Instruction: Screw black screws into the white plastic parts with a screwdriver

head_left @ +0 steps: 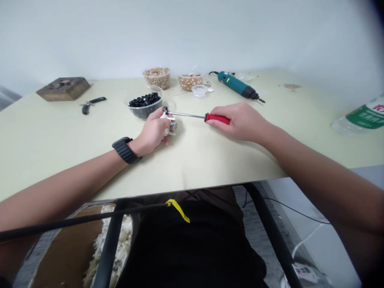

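Note:
My left hand (pixel 153 134), with a dark watch on its wrist, is closed around a small white part (pixel 172 127) with a black piece (pixel 165 110) at its top. In my right hand (pixel 244 122) is a screwdriver with a red handle (pixel 217 118). Its metal shaft (pixel 187 115) points left, and the tip meets or nearly meets the black piece; the exact contact is too small to tell. Just behind my left hand stands a clear bowl of black parts (pixel 145 102).
Pliers (pixel 90 104) and a wooden block (pixel 63 89) lie at the left. Two tubs of small brassy parts (pixel 157 77), a small clear cup (pixel 199 91) and a teal rotary tool (pixel 238 86) are at the back. A bottle (pixel 361 118) lies right. Below the table's front edge is a box of white parts (pixel 117 244).

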Action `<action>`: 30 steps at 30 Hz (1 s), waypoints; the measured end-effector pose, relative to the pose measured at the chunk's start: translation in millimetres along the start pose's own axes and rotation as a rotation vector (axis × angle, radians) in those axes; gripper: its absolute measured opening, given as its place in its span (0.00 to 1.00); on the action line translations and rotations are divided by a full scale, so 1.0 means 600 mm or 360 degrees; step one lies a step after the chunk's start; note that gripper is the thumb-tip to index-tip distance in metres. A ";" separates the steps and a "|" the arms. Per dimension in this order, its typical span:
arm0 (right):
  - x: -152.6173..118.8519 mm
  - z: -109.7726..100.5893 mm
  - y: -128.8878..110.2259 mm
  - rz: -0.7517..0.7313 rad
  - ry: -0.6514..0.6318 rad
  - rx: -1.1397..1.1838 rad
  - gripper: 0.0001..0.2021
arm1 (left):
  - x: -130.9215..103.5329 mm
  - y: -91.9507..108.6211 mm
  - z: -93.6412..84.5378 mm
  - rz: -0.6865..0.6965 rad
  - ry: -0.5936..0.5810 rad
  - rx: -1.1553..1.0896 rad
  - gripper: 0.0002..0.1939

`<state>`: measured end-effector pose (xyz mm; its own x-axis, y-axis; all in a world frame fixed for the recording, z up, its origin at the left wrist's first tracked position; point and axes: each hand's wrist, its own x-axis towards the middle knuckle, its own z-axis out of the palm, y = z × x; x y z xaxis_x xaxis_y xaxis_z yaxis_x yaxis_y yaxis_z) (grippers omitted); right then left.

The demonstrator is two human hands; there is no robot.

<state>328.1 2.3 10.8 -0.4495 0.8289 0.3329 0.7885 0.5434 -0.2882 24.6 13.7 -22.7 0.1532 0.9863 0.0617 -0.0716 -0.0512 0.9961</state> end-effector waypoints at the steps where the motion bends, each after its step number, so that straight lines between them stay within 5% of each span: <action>1: 0.003 -0.003 0.001 0.0037 -0.0100 0.0129 0.22 | -0.003 0.001 0.001 0.0028 -0.0002 0.0013 0.16; 6: 0.014 -0.017 0.008 0.0332 -0.0492 0.0688 0.22 | -0.011 0.005 0.004 0.0054 -0.0009 0.0023 0.17; 12: -0.002 -0.003 -0.005 -0.0020 0.0088 0.0076 0.17 | 0.007 -0.001 0.002 -0.0048 0.0061 -0.0039 0.18; 15: -0.005 0.002 -0.011 -0.0037 0.0137 -0.0142 0.19 | 0.010 -0.002 -0.001 -0.0068 0.0061 -0.0038 0.19; 23: 0.012 -0.016 0.009 0.0378 -0.0586 0.0814 0.30 | -0.013 0.007 0.004 0.0113 -0.0048 0.0089 0.14; 26: 0.009 -0.013 0.015 0.0292 -0.0372 0.0704 0.27 | -0.012 0.006 0.004 0.0084 -0.0048 0.0069 0.14; 30: -0.003 -0.001 0.006 -0.0067 0.0114 0.0035 0.19 | -0.001 0.000 -0.002 -0.0005 -0.0002 -0.0004 0.15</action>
<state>332.1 2.8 9.9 -0.4502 0.7942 0.4080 0.7599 0.5808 -0.2921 23.5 13.0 -23.1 0.1549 0.9862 0.0586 -0.0735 -0.0476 0.9962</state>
